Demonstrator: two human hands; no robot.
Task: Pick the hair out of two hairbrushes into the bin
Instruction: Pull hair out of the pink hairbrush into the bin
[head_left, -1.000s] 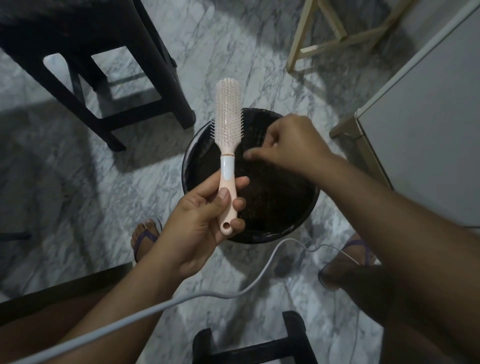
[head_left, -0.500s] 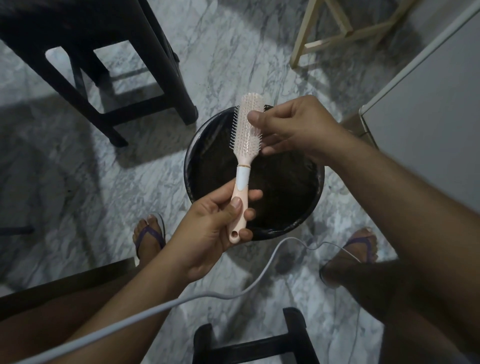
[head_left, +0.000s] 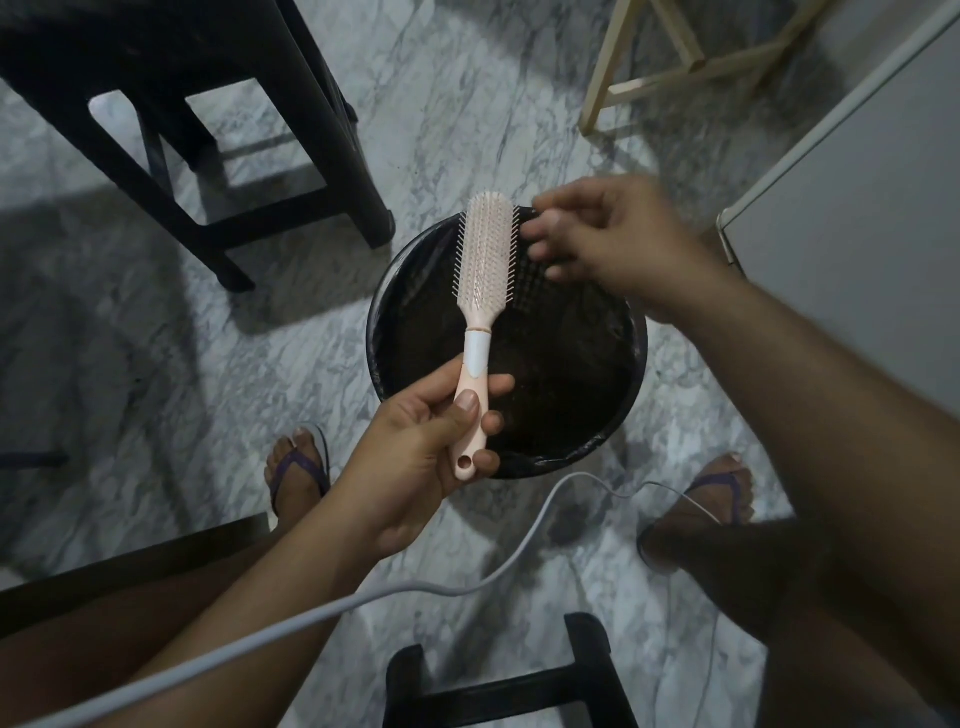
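Observation:
My left hand (head_left: 415, 462) grips the handle of a pink hairbrush (head_left: 483, 254) with a white collar and holds it upright, bristles facing me, over a round black bin (head_left: 372, 332) lined with a dark bag. At the right edge of the brush head is my right hand (head_left: 613, 239), blurred by motion. Its thumb and fingertips touch the side bristles. I see no clear strand of hair between those fingers, and only one brush is in sight.
A black stool (head_left: 208, 130) stands at the back left and a pale wooden frame (head_left: 675, 67) at the back right. A white cabinet (head_left: 857, 234) fills the right side. A grey cable (head_left: 363, 603) crosses in front. Another black stool (head_left: 519, 686) is below, with my sandalled feet (head_left: 296, 478) beside the bin.
My right hand rose from beside the brush neck to the head and now works at its right edge. The brush tilted right, then came back nearly upright.

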